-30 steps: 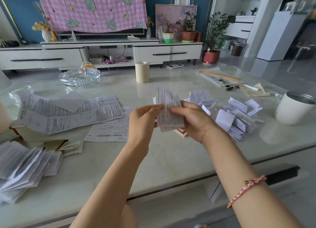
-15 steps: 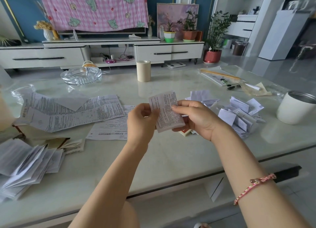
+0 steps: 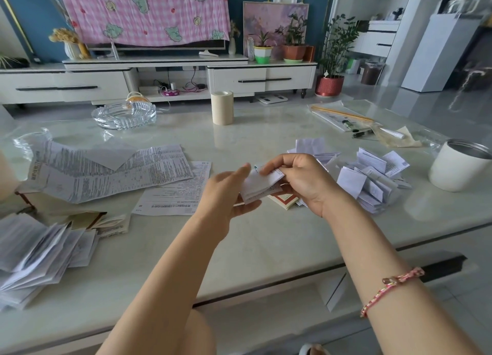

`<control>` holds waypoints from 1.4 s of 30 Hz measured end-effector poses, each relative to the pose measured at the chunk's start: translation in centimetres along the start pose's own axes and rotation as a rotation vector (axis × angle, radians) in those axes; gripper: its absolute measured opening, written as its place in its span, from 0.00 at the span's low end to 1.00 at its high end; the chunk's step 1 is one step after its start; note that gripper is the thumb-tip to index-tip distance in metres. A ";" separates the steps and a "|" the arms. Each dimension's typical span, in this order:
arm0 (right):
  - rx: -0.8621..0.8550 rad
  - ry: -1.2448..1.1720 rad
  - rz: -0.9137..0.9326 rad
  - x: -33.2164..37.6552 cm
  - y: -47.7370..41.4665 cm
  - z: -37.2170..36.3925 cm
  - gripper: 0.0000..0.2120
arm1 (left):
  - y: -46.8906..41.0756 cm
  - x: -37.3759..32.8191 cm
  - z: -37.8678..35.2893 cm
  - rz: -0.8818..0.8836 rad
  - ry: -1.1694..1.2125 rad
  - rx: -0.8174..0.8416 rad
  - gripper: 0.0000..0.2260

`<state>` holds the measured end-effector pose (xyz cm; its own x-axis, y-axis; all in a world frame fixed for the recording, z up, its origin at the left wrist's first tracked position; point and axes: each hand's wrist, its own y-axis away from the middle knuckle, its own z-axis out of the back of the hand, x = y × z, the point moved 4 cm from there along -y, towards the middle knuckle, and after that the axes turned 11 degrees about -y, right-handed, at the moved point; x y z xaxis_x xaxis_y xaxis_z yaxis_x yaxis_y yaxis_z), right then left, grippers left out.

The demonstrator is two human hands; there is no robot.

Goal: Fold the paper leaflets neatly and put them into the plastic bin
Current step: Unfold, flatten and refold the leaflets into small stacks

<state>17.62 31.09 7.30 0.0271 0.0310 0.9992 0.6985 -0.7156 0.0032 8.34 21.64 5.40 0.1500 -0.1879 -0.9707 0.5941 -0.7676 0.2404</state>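
Observation:
A small folded white leaflet (image 3: 262,184) is held above the middle of the pale table (image 3: 266,248). My right hand (image 3: 300,183) pinches its top right edge. My left hand (image 3: 226,195) cradles its left side with the fingers under it and the thumb on top. A heap of folded leaflets (image 3: 372,181) lies in a clear plastic bin just right of my right hand. Unfolded printed leaflets (image 3: 106,171) are spread at the left, and a stack of creased ones (image 3: 34,250) sits at the near left edge.
A glass ashtray (image 3: 123,115) and a beige cylinder (image 3: 222,107) stand at the back. A white cup (image 3: 460,165) is at the right edge. Pens and papers (image 3: 351,121) lie at the back right. A small red-bordered booklet (image 3: 283,199) lies under my hands.
The leaflet was upright between both hands; it has been folded down smaller and tipped flat. Both hands have stayed above the middle of the table.

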 end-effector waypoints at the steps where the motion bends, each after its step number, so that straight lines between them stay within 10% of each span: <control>1: -0.001 0.030 0.006 0.0 0.0 0.0 0.19 | 0.0 0.0 -0.1 -0.031 -0.045 -0.013 0.07; 8: 0.026 0.102 -0.027 0.2 0.0 0.4 0.14 | -0.2 -0.3 0.2 -0.258 -0.270 -0.154 0.03; 15: -0.498 0.453 0.256 -0.6 -1.3 4.7 0.10 | -0.8 0.1 1.3 -0.218 -0.209 -0.218 0.07; 27: -0.355 1.332 0.084 -5.6 -1.6 1.6 0.14 | -4.4 2.5 6.1 -0.171 -0.638 -0.541 0.10; 32: -0.338 1.221 0.128 -4.7 -1.8 0.1 0.13 | -6.0 3.4 9.2 -0.115 -1.148 -0.738 0.15; 42: -0.191 0.821 0.263 -3.5 -3.2 -7.0 0.09 | -8.3 4.9 10.3 0.072 -1.323 -0.516 0.24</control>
<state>10.28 28.35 4.12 -0.4030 -0.6096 0.6826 0.6083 -0.7357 -0.2978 -3.98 20.74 -1.43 -0.4754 -0.8622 -0.1748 0.8770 -0.4802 -0.0165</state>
